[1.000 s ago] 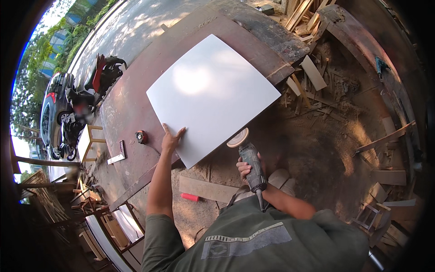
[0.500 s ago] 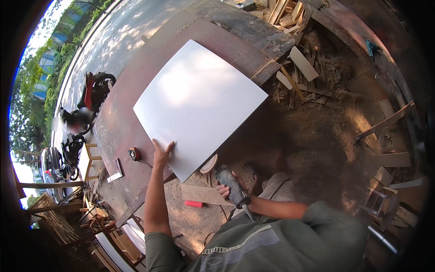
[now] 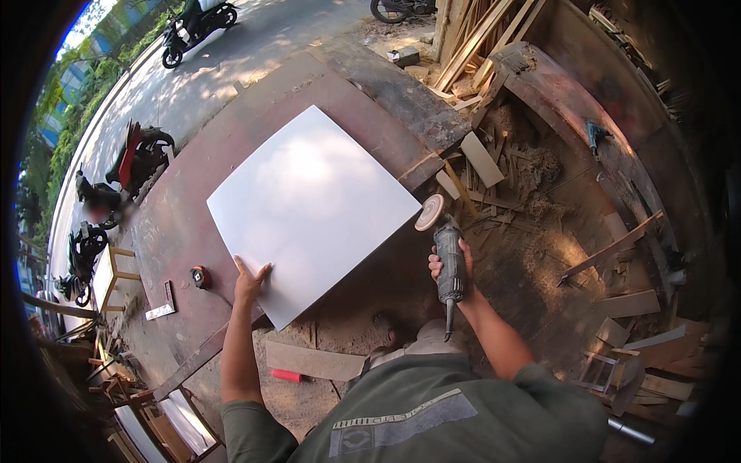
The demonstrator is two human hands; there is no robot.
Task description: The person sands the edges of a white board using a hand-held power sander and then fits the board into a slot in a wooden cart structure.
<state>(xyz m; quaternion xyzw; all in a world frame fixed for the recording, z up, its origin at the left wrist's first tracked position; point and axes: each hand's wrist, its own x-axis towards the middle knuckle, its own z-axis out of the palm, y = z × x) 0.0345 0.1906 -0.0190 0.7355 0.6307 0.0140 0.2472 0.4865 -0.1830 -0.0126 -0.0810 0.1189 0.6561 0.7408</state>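
A white square panel point(image 3: 312, 204) lies on the reddish-brown worktable point(image 3: 185, 224). My left hand point(image 3: 250, 282) rests on its near left edge, fingers spread and flat on the white face. In my right hand point(image 3: 466, 276) is a grey angle grinder point(image 3: 449, 258), gripped around its body. A round, pale sanding disc point(image 3: 430, 212) sits at the grinder's head, close by the panel's right corner; whether they touch I cannot tell. The grinder's cord hangs back toward my body.
A tape measure point(image 3: 201, 277) and a try square point(image 3: 164, 302) lie left of the panel. Wood offcuts point(image 3: 482, 160) litter the ground at right. A red cylinder point(image 3: 286, 376) and a board point(image 3: 315, 359) lie near my feet. A scooter point(image 3: 197, 29) is on the road.
My right hand has carried the grinder forward and right, from near my waist up to the panel's right corner. My left hand stays on the panel. A scooter has come into view on the road.
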